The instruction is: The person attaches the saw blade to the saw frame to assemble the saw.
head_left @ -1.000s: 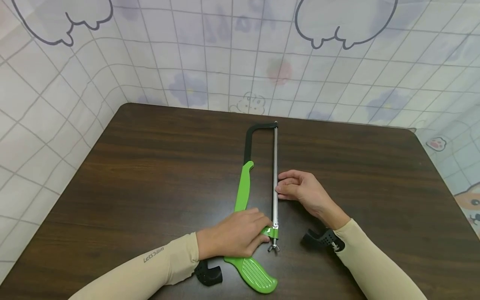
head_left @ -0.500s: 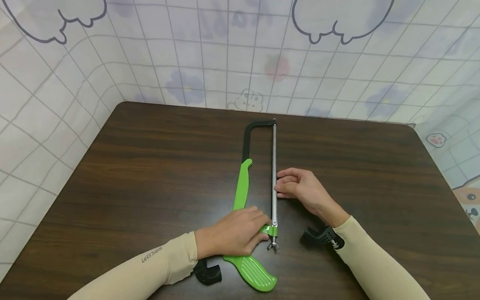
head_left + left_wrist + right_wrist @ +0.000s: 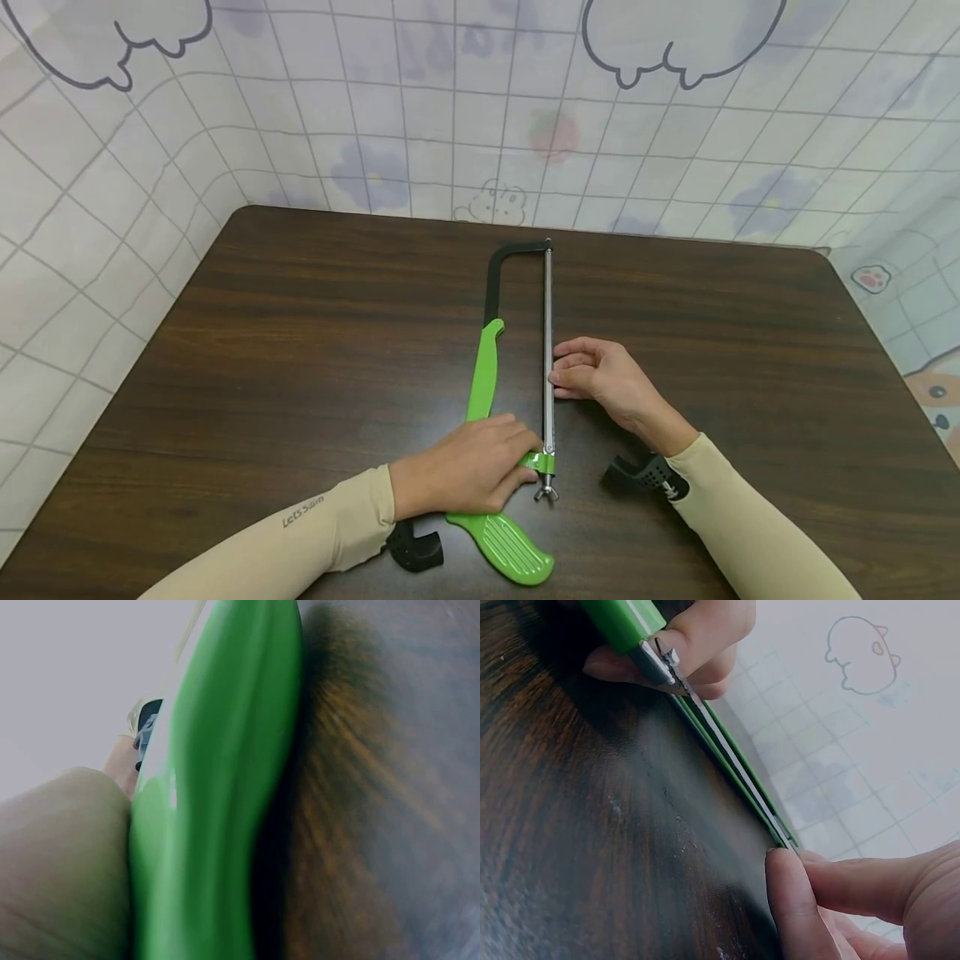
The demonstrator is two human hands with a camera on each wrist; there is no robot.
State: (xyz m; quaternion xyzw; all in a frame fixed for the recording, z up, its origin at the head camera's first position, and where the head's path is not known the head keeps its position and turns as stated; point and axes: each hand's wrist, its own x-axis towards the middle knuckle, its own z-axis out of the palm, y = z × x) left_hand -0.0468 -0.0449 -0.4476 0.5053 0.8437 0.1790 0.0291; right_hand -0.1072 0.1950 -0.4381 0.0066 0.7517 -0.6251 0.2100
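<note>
Dark wood tabletop (image 3: 337,333) w/ a green-and-black hacksaw (image 3: 484,367), approx. flat, under the L hand (image 3: 471,465) and reaching away from it. L hand was clamped round the saw, its handle (image 3: 513,552) poking out on that hand's near side. R hand (image 3: 611,382) had its thumb and fingers together, pinching the silvery blade (image 3: 549,317) approx. midway, farther out than the L hand and to its right. Wing nut (image 3: 547,493) sat just beside the L thumb.

Main risk, as judged: a cut, b/c bare R fingertips were right on the blade, and a slip along it might drag skin over teeth; tooth direction was too small to tell. Next: the blade might bow or pop off the black front arm (image 3: 492,283), well beyond both hands, if the R hand pushed sideways, esp. if tension was low (couldn't be judged). Also, if the L grip eased, the saw might swivel, b/c the smooth surface prob. gave little hold. Last, the black wrist fitting (image 3: 417,552) behind the L hand, nr the handle, might knock it if that wrist swung right.
</note>
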